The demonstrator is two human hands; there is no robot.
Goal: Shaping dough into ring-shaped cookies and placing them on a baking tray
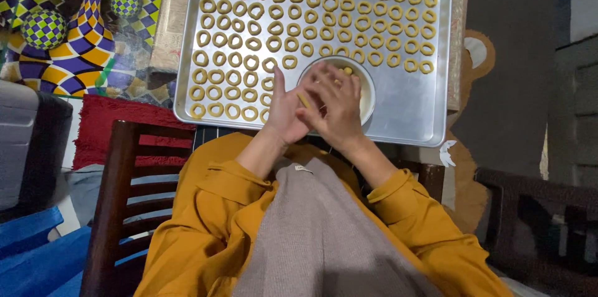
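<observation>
A large metal baking tray [411, 107] lies in front of me, filled with several rows of small ring-shaped pieces of yellow dough [293, 26]. A white bowl [367, 88] sits on the tray's near part with a lump of dough [347, 71] in it. My left hand [285, 107] and my right hand [339, 107] are pressed together over the bowl, palms facing, with a thin roll of dough [303, 100] between them. Mustard-yellow sleeves cover both forearms.
The tray rests on a patterned cloth [163, 29]. A bright chequered mat [68, 23] lies at the left, a red rug [103, 124] below it. A dark wooden chair [118, 197] stands at my left, blue items [31, 247] at the bottom left, dark furniture [536, 222] at the right.
</observation>
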